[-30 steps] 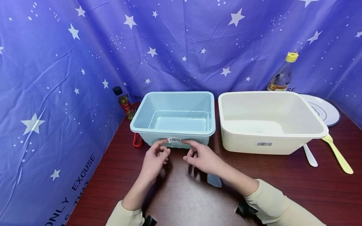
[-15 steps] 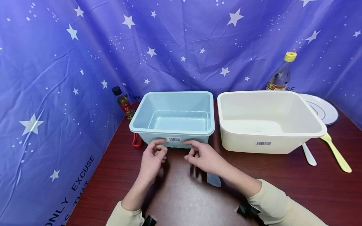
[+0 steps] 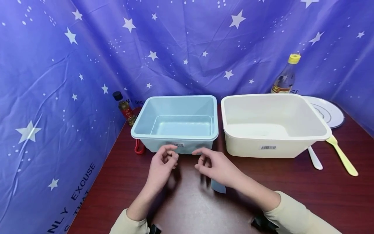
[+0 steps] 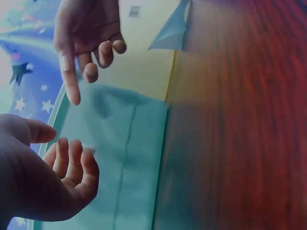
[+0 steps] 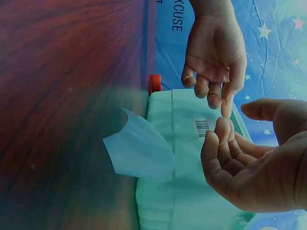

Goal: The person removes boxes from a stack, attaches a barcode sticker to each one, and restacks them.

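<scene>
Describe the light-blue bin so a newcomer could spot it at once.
Start at the starry curtain and the dark red table before it. Left of centre in the head view is the light-blue bin, with the left hand and right hand in front. Its blue plastic sets it apart from its neighbour, the cream bin to the right.

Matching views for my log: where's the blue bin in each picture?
Head: blue bin, just left of centre.
Left wrist: lower left, partly behind the left hand.
Right wrist: lower middle, partly behind the right hand.
Shared landmark: the right hand, in all three.
</scene>
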Demonstrator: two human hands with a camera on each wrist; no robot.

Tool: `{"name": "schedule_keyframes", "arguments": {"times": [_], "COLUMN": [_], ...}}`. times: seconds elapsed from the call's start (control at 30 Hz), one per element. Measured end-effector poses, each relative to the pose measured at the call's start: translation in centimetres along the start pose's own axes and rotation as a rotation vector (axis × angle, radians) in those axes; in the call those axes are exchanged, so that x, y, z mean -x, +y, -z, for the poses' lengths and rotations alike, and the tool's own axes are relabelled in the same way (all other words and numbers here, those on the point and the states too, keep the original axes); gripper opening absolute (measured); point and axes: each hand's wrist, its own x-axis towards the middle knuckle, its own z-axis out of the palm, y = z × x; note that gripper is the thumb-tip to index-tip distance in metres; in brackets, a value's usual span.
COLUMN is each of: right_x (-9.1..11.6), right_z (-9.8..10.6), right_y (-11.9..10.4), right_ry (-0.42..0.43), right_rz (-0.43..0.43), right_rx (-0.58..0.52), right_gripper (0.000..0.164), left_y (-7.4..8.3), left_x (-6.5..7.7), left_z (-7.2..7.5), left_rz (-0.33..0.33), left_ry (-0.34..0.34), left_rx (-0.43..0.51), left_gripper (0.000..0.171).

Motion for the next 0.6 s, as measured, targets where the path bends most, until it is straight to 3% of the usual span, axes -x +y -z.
{"name": "schedule_keyframes", "arguments": {"times": [0.27, 0.6], "right_x": [1.4, 2.7], "right_z": [1.3, 3.3], "right_y": [-0.5, -1.0], "right_ry": [0.014, 0.038], "right_rz": [-0.017, 0.004], "right_rx": [0.003, -0.003], "right_gripper": [0.03, 0.03], "left_y": [1.1, 2.7], "left_x": [0.2, -0.1], "left_z": [-1.8, -3.8], "left_rz": [-0.059, -0.062], "left_ry": [-0.133, -0.281], "left_rx": [-0.051, -0.117], "left_gripper": [0.027, 0.032]}}
